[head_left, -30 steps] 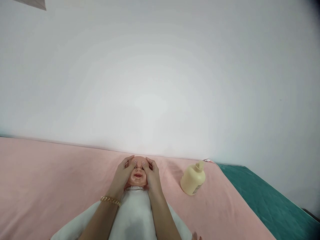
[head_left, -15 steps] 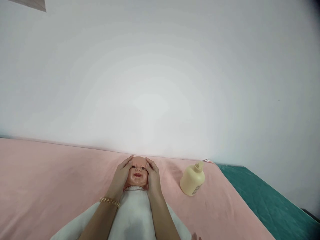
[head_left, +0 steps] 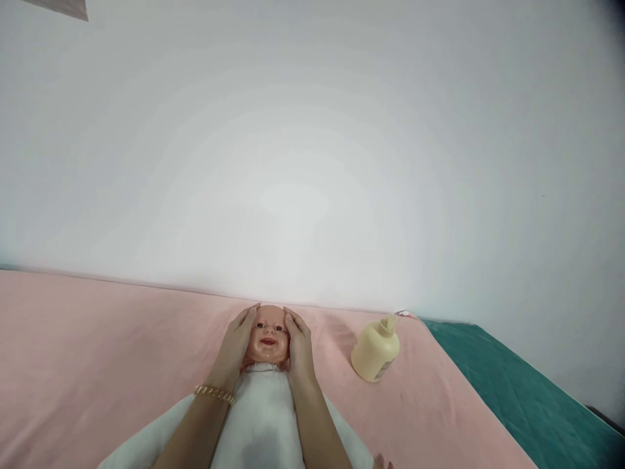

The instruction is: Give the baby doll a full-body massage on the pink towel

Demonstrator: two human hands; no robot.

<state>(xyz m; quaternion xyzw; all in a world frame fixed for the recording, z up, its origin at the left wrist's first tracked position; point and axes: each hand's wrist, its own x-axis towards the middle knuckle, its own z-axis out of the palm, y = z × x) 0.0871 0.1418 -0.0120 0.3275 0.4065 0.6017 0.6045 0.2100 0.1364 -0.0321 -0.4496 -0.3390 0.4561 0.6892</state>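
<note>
Wall (head_left: 312, 163), pale, filled most of our view above a pink sheet (head_left: 122, 339), with a green quilted surface (head_left: 508, 384) beyond the sheet at the right. Face up on the sheet lay the doll (head_left: 262, 410), dressed in white, its head (head_left: 268, 352) toward the wall and its trunk between our forearms (head_left: 198, 423). A pale yellow pump bottle (head_left: 372, 352) stood near it, to the right, untouched. Our left hand (head_left: 236, 342) and right hand (head_left: 299, 345) cupped the two sides of the doll's head; each grip was loosely curved, fingers barely bent, laid against the head rather than wrapped around it. To do this well, we judged, both palms needed equal, light pressure, thumbs clear of the eyes, and wrists loose so that the head stayed straight. A gold bracelet (head_left: 215, 394) circled our left wrist. Smallest was the bottle's printed label (head_left: 384, 370), low on its side; its writing was too small to read, and we made out no brand.
</note>
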